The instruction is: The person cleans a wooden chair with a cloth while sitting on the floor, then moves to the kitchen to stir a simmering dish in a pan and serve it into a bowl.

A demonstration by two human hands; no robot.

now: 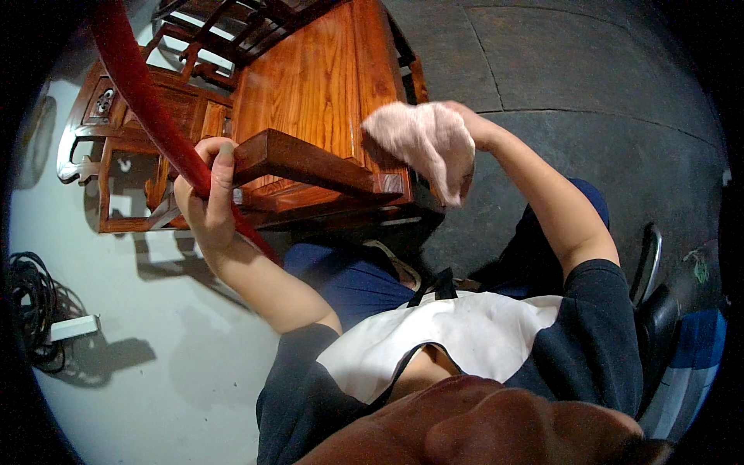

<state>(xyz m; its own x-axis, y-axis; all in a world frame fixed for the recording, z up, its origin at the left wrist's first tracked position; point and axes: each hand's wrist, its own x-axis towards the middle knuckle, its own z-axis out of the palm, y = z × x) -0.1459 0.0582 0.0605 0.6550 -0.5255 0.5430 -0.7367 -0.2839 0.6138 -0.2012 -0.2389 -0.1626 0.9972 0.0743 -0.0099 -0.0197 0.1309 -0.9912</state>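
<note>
Two bare hands, both loaded: left hand is closed around a long, dark red bar, right beside the dark brown, square-section wooden beam of a glossy reddish-brown wooden chair. Right hand, partly hidden, grasps a bunched pale pink cloth by the seat's near right corner; can't tell if cloth touches wood.

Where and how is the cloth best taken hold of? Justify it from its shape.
Probably by its upper right edge, coming from the right, where the right hand holds it. The cloth is limp and creased, spreading left and hanging down from there, so pinching a bunched fold should leave its broad part free.
</note>
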